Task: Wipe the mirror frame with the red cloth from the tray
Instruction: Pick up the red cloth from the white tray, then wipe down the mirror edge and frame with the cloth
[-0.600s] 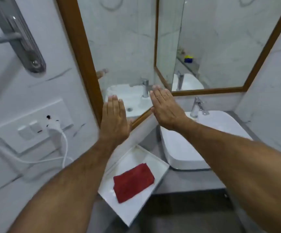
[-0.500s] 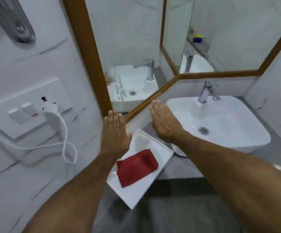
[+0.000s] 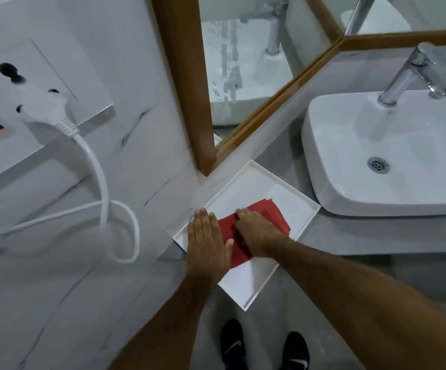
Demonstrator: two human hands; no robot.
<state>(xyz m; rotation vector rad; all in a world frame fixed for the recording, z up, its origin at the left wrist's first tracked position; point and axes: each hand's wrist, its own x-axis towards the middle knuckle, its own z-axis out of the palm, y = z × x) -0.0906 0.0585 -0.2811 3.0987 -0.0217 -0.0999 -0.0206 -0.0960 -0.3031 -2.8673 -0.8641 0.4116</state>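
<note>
The red cloth (image 3: 253, 231) lies flat in the white tray (image 3: 294, 198), a folded rectangle of matte, slightly napped fabric set askew to the tray's edges; both hands cover its near half.

At far left a glossy white socket plate (image 3: 56, 76) is fixed to the grey-veined marble wall, with a white plug (image 3: 48, 113) pushed in and its smooth cord (image 3: 104, 204) looping down. The left hand (image 3: 207, 244) rests palm down over the tray's left rim and the cloth's left edge, fingers straight and together, gripping nothing. The right hand (image 3: 256, 233) lies flat on the cloth's middle, fingers extended, nothing pinched; whether it presses down cannot be told. The tray is shallow, square-cornered with a thin raised lip, sitting on the grey counter. Above it the mirror frame (image 3: 184, 76) is brown wood with a satin finish, cut off at the top, the glass streaked with water marks. At right a rounded glossy basin (image 3: 323, 156) carries a chrome tap (image 3: 408, 73), its right side out of view. Black shoes (image 3: 232, 343) show below, partly cropped.
</note>
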